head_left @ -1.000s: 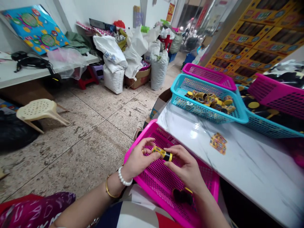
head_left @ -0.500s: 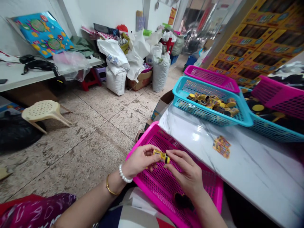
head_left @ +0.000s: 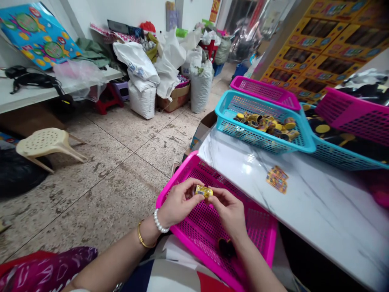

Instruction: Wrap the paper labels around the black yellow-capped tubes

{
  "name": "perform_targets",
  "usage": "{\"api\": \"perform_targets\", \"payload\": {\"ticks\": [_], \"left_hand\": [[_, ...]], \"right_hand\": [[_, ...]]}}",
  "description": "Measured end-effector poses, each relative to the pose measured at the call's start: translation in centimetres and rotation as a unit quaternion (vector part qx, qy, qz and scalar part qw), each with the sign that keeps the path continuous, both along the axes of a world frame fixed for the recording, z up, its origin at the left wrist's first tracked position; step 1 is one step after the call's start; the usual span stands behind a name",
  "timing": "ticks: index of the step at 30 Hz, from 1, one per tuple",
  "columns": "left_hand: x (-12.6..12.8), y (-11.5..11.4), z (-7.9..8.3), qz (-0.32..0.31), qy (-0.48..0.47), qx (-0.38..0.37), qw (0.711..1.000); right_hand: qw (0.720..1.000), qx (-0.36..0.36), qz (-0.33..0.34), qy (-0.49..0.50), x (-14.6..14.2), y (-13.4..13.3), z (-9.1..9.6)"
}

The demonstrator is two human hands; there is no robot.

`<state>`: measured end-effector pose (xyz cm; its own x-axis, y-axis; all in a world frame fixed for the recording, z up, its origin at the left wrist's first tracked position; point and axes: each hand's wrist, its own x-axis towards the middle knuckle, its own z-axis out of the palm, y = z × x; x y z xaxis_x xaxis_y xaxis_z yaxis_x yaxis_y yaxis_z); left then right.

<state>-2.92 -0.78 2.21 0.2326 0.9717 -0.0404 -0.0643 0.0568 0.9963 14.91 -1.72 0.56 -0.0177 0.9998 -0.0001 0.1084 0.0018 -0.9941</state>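
Observation:
A small yellow labelled tube (head_left: 203, 191) lies level between my two hands, above a pink mesh basket (head_left: 194, 259). My left hand (head_left: 180, 202), with a pearl bracelet at the wrist, pinches its left end. The fingertips of my right hand (head_left: 230, 210) close on the right end. Down in the pink basket, partly behind my right forearm, is a dark item (head_left: 225, 246) whose kind I cannot make out. On the marble-patterned table beside the basket lie several printed yellow-orange labels (head_left: 277, 179).
A blue basket (head_left: 261, 146) of yellow and black tubes stands on the table (head_left: 316, 202), with more baskets to its right. Stacked yellow boxes (head_left: 322, 61) rise behind. A cream stool (head_left: 45, 140) and white sacks (head_left: 142, 97) stand on the floor.
The tube has turned in my fingers, and its black band no longer shows. Both hands have drawn slightly closer together. The whole view has shifted a little.

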Motion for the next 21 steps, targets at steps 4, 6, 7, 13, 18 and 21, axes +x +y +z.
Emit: {"api": "perform_targets", "payload": {"ticks": [4,6,7,13,18,21], "left_hand": [[0.0,0.0,-0.4,-0.094,-0.045,-0.104,0.989],[-0.1,0.0,-0.7,-0.114,-0.079,-0.164,0.977],[-0.1,0.0,-0.7,-0.115,-0.097,-0.183,0.972],[0.0,0.0,-1.0,-0.116,-0.187,-0.209,0.953],[0.0,0.0,-1.4,-0.078,-0.156,-0.214,0.961],[0.1,0.2,-1.3,-0.074,-0.160,-0.240,0.954]], "right_hand": [[0.995,-0.059,0.064,0.052,0.9,0.5,0.5],[0.992,-0.046,0.097,0.074,1.4,0.6,0.3],[0.991,-0.030,0.102,0.085,1.6,0.6,0.0],[0.985,0.011,0.050,0.163,0.7,0.2,-1.3],[0.990,0.043,0.068,0.114,0.3,0.2,-0.7],[0.990,0.082,0.061,0.092,0.1,0.2,-0.6]]}}
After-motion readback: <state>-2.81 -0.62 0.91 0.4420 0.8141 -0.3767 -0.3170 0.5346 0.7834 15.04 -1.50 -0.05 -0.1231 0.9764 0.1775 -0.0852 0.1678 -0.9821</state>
